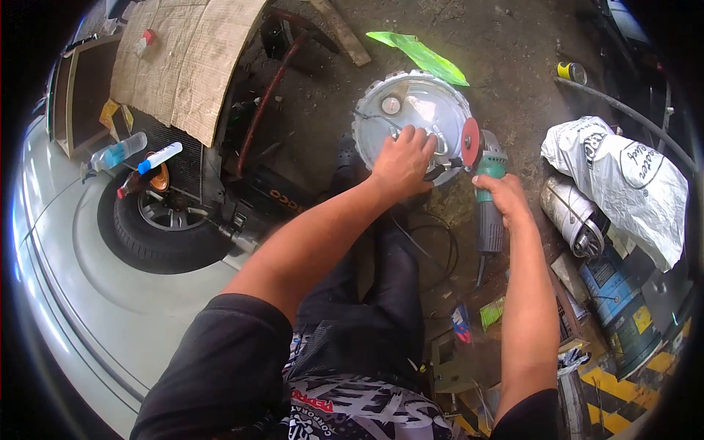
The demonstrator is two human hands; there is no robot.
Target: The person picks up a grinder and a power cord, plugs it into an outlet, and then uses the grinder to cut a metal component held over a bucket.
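My right hand is wrapped around the green and grey body of an angle grinder. A red disc on its head stands upright beside the right rim of a round white pail lid with a notched edge. Over this lid, my left hand has its fingers curled down on a small silvery metal part, mostly hidden under the hand. A round, pale cap-like piece and a thin dark cord lie on the lid near its far left side.
On the left stand a silver car with a loose wheel, bottles and a cardboard sheet. A green-yellow plastic piece lies beyond the lid. To the right are a white sack, a paint-stained bucket and a blue can.
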